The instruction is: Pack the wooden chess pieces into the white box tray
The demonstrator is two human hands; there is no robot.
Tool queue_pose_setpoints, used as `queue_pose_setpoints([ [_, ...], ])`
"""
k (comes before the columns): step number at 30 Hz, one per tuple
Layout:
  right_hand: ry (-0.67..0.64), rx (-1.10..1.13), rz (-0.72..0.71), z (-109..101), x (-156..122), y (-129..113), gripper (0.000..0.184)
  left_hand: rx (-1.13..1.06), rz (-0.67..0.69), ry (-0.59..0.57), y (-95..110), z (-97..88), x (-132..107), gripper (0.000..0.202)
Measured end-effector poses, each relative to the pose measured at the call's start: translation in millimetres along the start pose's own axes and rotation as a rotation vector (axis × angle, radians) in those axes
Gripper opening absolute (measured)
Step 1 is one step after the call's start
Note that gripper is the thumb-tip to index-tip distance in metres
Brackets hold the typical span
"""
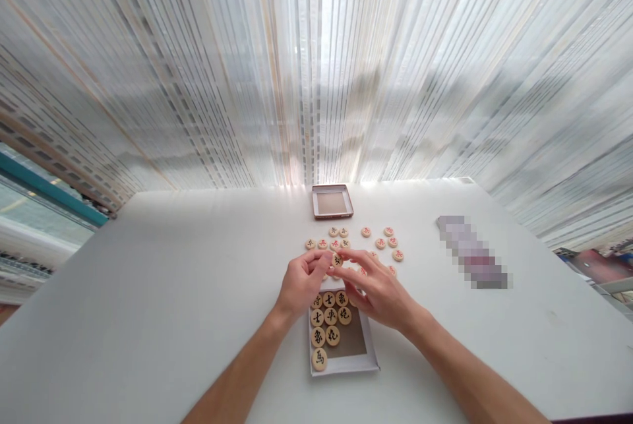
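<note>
My left hand [302, 282] and my right hand [376, 289] meet above the far end of a shallow white box [368, 351]. Several round wooden chess discs with black characters [330, 317] lie in rows inside the box. My right fingers pinch one wooden disc [337, 260] at their tips. My left fingers are curled close beside it, and I cannot make out whether they hold anything. More loose discs with red characters [380, 243] lie scattered on the white table [173, 292] just beyond both hands.
A small brown-rimmed lid or tray [332, 202] lies at the table's far edge. A blurred-out flat object [472, 251] lies to the right. Striped sheer curtains [316, 68] hang behind the table.
</note>
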State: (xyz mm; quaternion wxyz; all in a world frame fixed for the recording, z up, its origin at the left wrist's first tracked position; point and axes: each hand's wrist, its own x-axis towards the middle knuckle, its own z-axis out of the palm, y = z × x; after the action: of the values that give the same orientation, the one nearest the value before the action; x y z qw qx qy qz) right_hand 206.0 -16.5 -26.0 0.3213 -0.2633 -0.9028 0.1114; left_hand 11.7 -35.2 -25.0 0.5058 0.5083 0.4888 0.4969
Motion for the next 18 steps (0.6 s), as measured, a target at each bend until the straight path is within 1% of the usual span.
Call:
queue_pose_setpoints([
  [3,-0.028,-0.034,-0.003,-0.6,-0.2,0.3,0.05,-0.051,-0.06,-0.038,0.3,-0.1,0.1,0.035],
  [6,-0.04,-0.041,-0.003,-2.1,-0.1,0.0,0.051,-0.073,-0.098,-0.022,-1.3,-0.3,-0.5,0.034],
  [9,-0.026,-0.013,-0.01,-3.4,0.4,-1.8,0.051,-0.06,-0.094,-0.004,-1.8,-1.3,-0.7,0.036],
  [12,0.026,0.061,0.025,-3.3,0.8,-3.0,0.045,-0.026,-0.084,0.017,0.2,-2.8,-0.5,0.036],
  [14,0.092,0.115,0.061,-2.0,0.9,-2.8,0.04,-0.007,-0.074,0.009,1.4,-2.7,-0.5,0.035],
  [16,0.15,0.153,0.09,0.2,0.9,-1.9,0.039,-0.004,-0.055,-0.024,1.4,-1.4,-1.1,0.035],
  [18,0.176,0.168,0.112,2.9,0.9,-0.3,0.039,-0.015,-0.041,-0.076,0.1,0.9,-2.1,0.036],
])
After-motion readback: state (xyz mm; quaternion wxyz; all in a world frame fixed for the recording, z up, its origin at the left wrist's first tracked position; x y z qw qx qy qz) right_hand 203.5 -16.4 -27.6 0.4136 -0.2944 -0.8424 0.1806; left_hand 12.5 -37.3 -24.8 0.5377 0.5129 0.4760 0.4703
